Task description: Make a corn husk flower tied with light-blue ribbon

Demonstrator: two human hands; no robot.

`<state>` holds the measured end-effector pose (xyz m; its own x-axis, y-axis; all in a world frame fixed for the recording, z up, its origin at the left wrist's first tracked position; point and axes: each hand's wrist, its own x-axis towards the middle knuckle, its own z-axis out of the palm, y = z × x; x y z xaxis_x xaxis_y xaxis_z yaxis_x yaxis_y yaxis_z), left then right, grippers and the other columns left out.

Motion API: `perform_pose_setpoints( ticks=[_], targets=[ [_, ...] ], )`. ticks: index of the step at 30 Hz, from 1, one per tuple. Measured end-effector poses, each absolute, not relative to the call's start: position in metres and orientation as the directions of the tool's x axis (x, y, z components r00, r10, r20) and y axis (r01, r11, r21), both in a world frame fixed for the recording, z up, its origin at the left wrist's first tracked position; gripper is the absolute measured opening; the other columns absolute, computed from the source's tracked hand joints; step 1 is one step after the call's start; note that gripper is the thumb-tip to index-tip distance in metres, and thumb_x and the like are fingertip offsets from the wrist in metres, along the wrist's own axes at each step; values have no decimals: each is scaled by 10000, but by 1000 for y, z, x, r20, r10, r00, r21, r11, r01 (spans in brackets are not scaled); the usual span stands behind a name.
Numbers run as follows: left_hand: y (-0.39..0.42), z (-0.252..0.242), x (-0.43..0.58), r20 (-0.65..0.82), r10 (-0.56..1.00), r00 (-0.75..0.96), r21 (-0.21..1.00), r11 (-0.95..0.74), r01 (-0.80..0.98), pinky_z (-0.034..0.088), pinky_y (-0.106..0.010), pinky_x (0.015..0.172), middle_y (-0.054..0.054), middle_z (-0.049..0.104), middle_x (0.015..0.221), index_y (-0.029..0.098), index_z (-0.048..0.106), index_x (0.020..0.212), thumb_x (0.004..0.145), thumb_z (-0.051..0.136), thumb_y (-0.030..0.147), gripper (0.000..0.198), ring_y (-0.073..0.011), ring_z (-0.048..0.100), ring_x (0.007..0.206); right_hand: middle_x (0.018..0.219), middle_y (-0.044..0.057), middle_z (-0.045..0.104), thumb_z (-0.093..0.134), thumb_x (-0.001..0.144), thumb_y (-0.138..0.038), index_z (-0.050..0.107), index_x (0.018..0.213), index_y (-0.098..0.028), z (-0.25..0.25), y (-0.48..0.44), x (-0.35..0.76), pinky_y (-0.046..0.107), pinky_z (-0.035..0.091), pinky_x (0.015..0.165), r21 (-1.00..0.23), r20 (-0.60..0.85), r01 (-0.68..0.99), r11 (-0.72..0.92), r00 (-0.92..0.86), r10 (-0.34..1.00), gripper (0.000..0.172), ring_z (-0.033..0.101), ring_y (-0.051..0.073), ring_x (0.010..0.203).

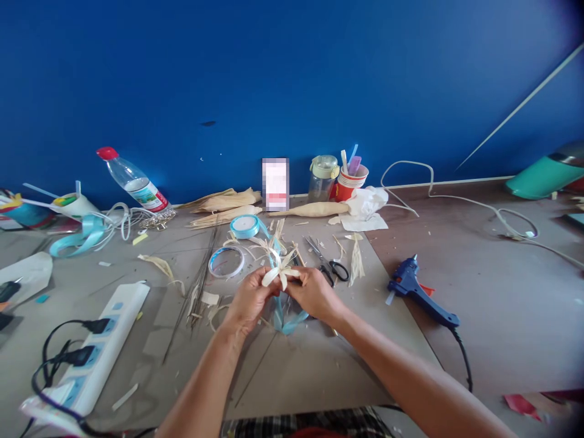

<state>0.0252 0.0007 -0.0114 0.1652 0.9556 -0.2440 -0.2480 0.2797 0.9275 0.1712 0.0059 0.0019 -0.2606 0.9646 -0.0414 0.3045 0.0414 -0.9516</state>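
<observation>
My left hand and my right hand meet at the middle of the table, both pinched on a small pale corn-husk flower. A light blue ribbon hangs down from it between my hands and curls onto the table. A light blue ribbon roll lies just beyond, and a clear tape ring lies to the left. Black-handled scissors lie right of my hands.
A blue glue gun with its cord lies to the right. A white power strip with black plugs sits at the left. Thin wires, husk strips, a water bottle, a jar and a paper cup stand near the blue wall.
</observation>
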Motion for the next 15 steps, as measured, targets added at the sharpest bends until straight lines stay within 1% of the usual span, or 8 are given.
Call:
perform_pose_setpoints(
  ticks=[3,6,8,11,15],
  targets=[
    [2,-14,24,-215,972,95,972,222,-72,388,-228,587,16,562,603,144,602,704,678,690,330,207,-100,487,573,579,-21,565,528,731,-153,636,628,-154,2,2,170,204,309,549,-879,76,441,180,-243,967,150,456,92,567],
    [2,-13,23,-203,979,20,979,203,18,375,-230,561,19,553,552,156,558,662,698,662,361,233,-110,487,544,601,-11,591,499,742,-127,661,694,-173,2,-1,169,209,309,545,-837,121,490,244,-268,956,176,461,95,552],
    [2,-11,23,-204,979,-1,979,204,24,362,-225,541,21,548,524,158,545,644,694,660,364,241,-107,478,518,621,-4,603,487,749,-116,660,716,-183,1,-3,169,211,313,551,-821,144,501,275,-285,948,189,471,100,558],
    [1,-9,23,-211,977,-25,978,211,0,337,-214,510,28,537,494,158,535,631,678,670,348,239,-97,464,481,617,4,596,521,749,-138,634,678,-183,1,-3,168,217,311,553,-783,159,548,293,-280,947,141,479,108,564],
    [1,-7,26,-215,976,-23,975,213,-70,302,-201,469,62,472,481,160,514,644,685,664,324,226,-70,412,441,626,13,580,553,755,-169,588,631,-177,0,-4,166,221,308,559,-748,173,581,322,-299,939,129,491,113,584]
  ],
)
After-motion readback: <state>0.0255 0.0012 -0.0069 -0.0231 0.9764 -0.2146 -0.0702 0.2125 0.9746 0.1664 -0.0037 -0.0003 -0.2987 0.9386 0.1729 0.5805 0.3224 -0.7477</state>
